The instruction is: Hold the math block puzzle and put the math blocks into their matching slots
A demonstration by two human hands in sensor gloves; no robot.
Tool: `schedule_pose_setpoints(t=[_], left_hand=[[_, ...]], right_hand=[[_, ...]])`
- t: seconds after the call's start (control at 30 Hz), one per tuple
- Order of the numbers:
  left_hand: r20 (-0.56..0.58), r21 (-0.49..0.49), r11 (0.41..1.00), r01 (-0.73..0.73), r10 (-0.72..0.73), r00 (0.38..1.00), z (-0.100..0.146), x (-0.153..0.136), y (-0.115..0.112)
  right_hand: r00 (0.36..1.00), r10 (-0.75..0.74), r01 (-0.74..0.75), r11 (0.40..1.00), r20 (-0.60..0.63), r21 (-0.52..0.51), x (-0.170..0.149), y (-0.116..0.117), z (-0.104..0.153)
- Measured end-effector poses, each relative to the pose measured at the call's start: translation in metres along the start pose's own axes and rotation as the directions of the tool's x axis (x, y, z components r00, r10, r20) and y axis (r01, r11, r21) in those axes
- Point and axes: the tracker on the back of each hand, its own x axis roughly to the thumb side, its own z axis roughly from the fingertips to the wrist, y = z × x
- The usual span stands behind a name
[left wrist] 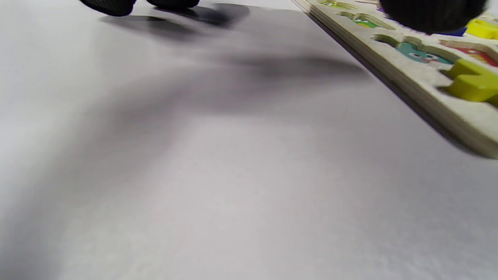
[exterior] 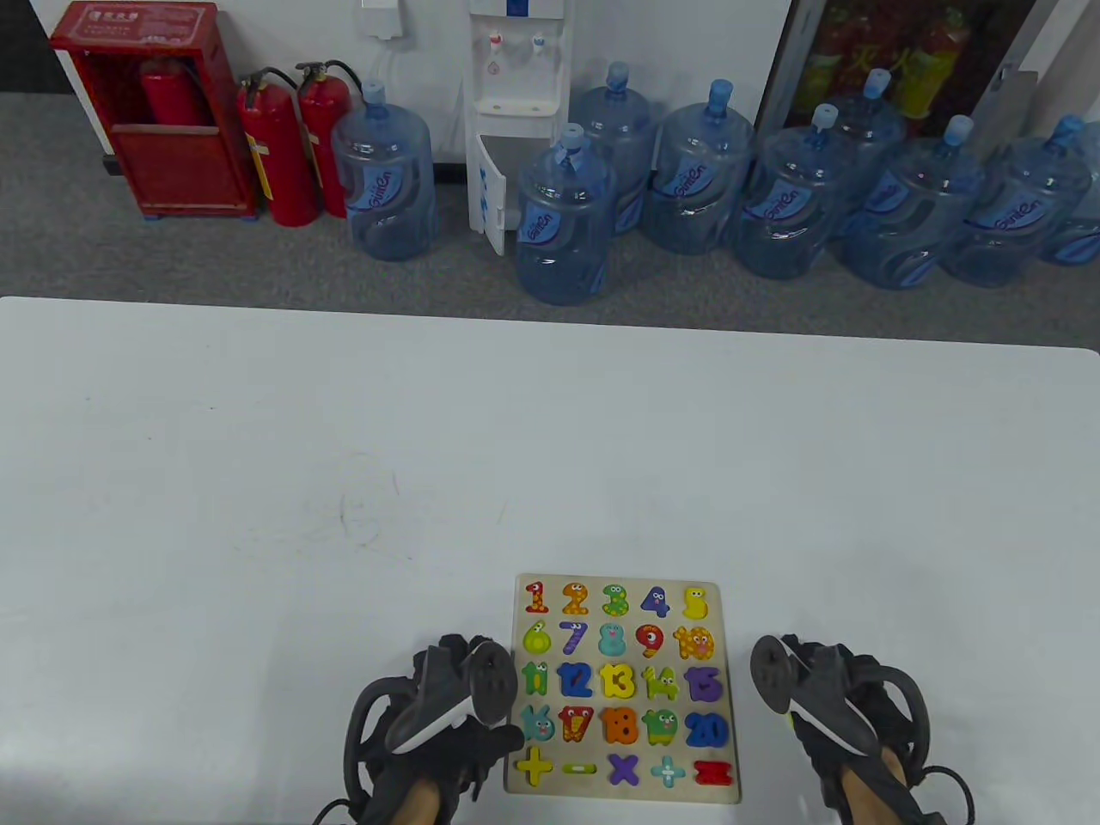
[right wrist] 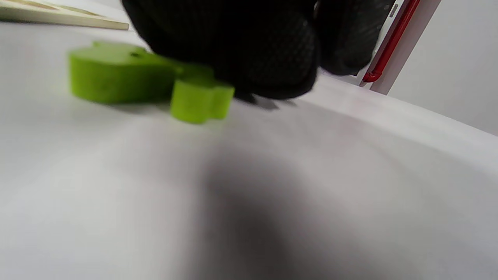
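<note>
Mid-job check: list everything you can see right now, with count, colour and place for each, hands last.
puzzle board: one, pale wood, near table edge between the hands
number and sign blocks: many, mixed colours, on the board
green block: one, lime green, loose on the table by the right hand's fingers
table: one, white
water jugs: about nine, blue, on the floor behind
water dispenser: one, white, at the wall
fire extinguishers: two standing beside a red cabinet
left hand: black glove, at the board's left edge
right hand: black glove, right of the board
</note>
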Motion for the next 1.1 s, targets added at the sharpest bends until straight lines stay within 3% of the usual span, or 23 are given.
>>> schedule_pose_setpoints(t=[0.23, 0.33, 0.6, 0.67, 0.87, 1.03, 1.1], left_hand=[[0.001, 0.000, 1.000, 0.000, 0.000, 1.000, 0.000, 0.000, 0.000], [0.002, 0.000, 1.000, 0.000, 0.000, 1.000, 0.000, 0.000, 0.000], [0.003, -0.001, 1.000, -0.003, 0.003, 1.000, 0.000, 0.000, 0.000], [0.003, -0.001, 1.000, -0.002, 0.002, 1.000, 0.000, 0.000, 0.000], [0.004, -0.002, 1.000, 0.000, 0.000, 1.000, 0.000, 0.001, 0.000], [0.004, -0.001, 1.000, -0.001, 0.001, 1.000, 0.000, 0.001, 0.000], [0.004, -0.001, 1.000, -0.001, 0.001, 1.000, 0.000, 0.001, 0.000]], right_hand=[[0.996, -0.088, 0.088, 0.990, 0.005, -0.110, -0.010, -0.009, 0.011], [0.987, -0.119, 0.121, 0.993, 0.105, -0.016, -0.011, -0.011, 0.017], [0.994, -0.030, 0.025, 0.999, 0.108, 0.043, -0.006, -0.003, 0.015], [0.997, -0.019, 0.019, 1.000, 0.071, -0.001, -0.004, -0.002, 0.014], [0.999, -0.041, 0.040, 0.999, 0.032, 0.026, -0.003, -0.001, 0.013], [1.000, 0.026, -0.026, 1.000, 0.005, 0.005, 0.002, -0.001, 0.012], [0.999, -0.040, 0.040, 0.999, 0.006, -0.023, -0.004, -0.007, 0.014]])
